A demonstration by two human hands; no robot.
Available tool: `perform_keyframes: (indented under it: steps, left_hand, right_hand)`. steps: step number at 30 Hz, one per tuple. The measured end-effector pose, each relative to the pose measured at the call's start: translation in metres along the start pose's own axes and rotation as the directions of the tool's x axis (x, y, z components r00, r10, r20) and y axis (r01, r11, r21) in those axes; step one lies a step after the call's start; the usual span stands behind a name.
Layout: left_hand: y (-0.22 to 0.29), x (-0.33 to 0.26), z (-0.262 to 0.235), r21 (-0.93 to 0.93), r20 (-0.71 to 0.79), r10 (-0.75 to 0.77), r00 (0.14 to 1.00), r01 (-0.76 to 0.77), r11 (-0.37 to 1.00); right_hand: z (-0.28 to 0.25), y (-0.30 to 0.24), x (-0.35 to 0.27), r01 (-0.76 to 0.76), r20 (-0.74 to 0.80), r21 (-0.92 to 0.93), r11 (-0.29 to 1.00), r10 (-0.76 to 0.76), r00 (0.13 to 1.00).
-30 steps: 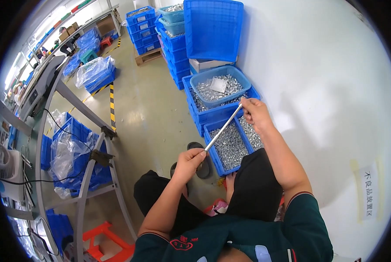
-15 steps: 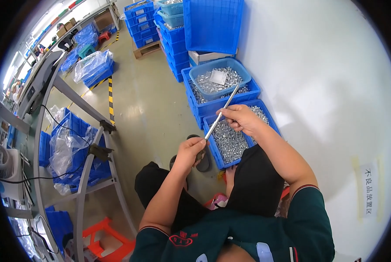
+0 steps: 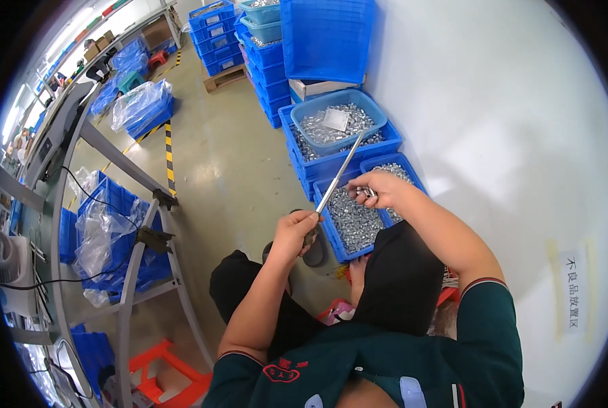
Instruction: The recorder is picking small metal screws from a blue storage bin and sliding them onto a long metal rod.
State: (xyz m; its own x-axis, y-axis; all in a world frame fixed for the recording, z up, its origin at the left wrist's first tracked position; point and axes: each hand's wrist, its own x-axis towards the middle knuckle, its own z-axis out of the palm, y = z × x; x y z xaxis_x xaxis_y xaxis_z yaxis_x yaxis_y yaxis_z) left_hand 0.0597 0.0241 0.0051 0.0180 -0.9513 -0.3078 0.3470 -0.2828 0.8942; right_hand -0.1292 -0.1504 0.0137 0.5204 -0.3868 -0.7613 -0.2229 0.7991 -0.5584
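My left hand is closed round the lower end of a thin silvery metal rod, which slants up and away to the right. Just right of the rod, my right hand is curled around a few small shiny metal parts. It is apart from the rod. Beneath both hands lies a blue crate full of small silvery metal pieces. The rod's far end overlaps a light-blue basin of similar pieces with a white label on top.
Stacked blue crates stand beyond the basin, along the white wall on my right. To the left are a grey table frame, blue crates with clear plastic and an orange stool. Yellow-black tape marks the floor.
My right hand has come off the rod and turned, and small metal parts now show in its fingers. The left hand keeps its hold on the rod's lower end.
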Motion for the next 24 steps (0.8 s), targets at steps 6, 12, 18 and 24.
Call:
perform_keyframes:
  steps: [6,12,18,24]
  left_hand:
    - [0.002,-0.005,-0.001,0.025,-0.041,0.005,0.999,-0.004,1.000]
    - [0.000,-0.008,-0.007,0.072,-0.042,0.020,0.999,-0.017,0.997]
    - [0.000,-0.017,-0.016,0.099,-0.023,0.016,1.000,-0.013,0.995]
    - [-0.003,-0.021,-0.019,0.093,-0.027,0.019,0.999,-0.017,0.995]
  right_hand:
    - [-0.011,-0.008,-0.008,0.099,0.028,0.238,0.966,-0.109,0.994]
    - [-0.016,-0.012,-0.017,0.296,0.042,0.286,0.911,-0.321,0.946]
    - [-0.018,-0.014,-0.027,0.382,0.084,0.456,0.804,-0.466,0.881]
    - [-0.014,-0.016,-0.032,0.445,0.017,0.468,0.764,-0.511,0.859]
